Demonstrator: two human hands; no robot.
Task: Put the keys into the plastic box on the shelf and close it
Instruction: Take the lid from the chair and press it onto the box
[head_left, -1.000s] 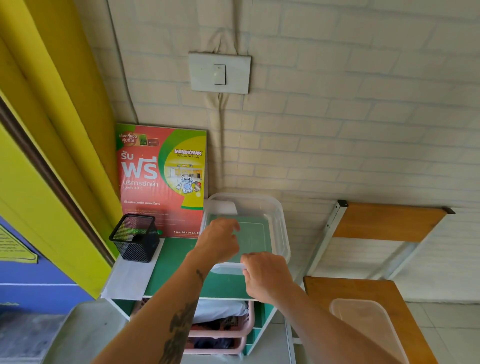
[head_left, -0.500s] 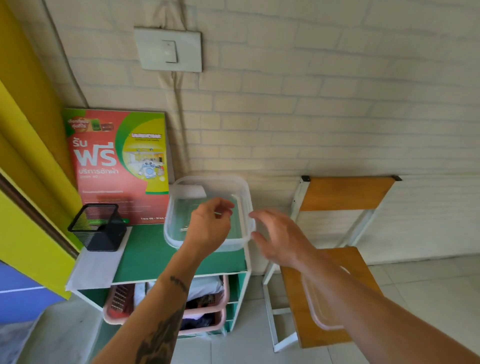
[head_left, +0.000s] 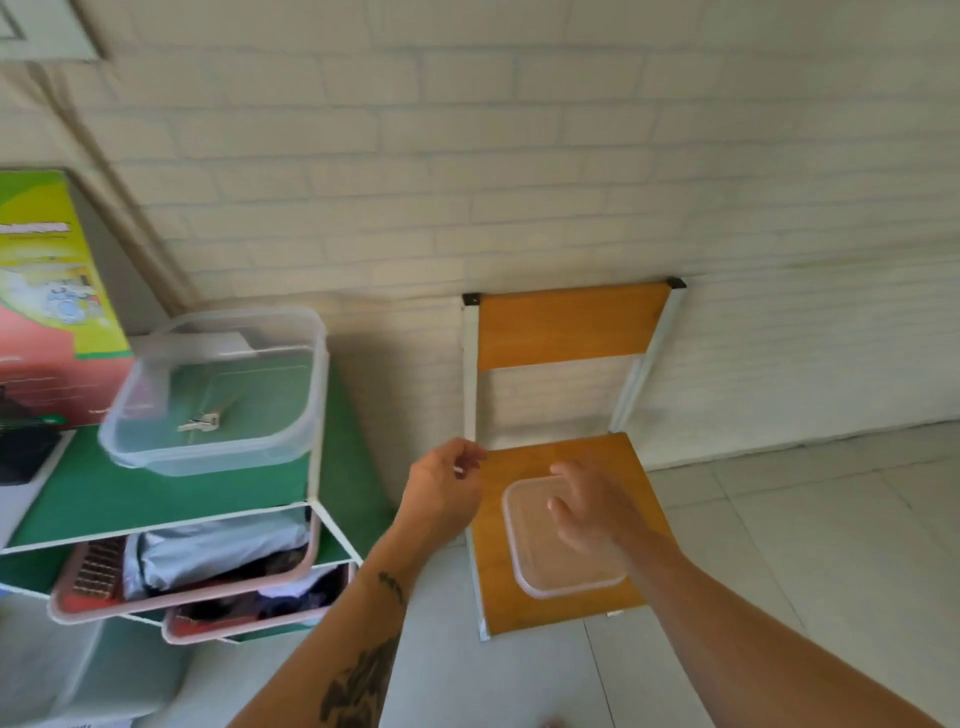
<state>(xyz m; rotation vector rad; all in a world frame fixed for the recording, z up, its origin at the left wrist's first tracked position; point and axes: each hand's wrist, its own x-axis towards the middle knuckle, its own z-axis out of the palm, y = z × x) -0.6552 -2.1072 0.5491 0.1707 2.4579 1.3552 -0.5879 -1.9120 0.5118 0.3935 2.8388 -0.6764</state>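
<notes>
A green-topped shelf unit (head_left: 156, 499) stands against a pale brick wall, bearing an open clear plastic box (head_left: 218, 389) with keys (head_left: 199, 422) lying inside. Beside it, a wooden chair (head_left: 561, 467) holds a clear lid (head_left: 540, 551) flat on its seat.

Both hands have left the clear plastic box (head_left: 213, 395), silver keys (head_left: 198, 423) now inside; right hand (head_left: 592, 512) now reaches over the clear square lid (head_left: 550, 561), left hand (head_left: 441, 488) trailing alongside
</notes>
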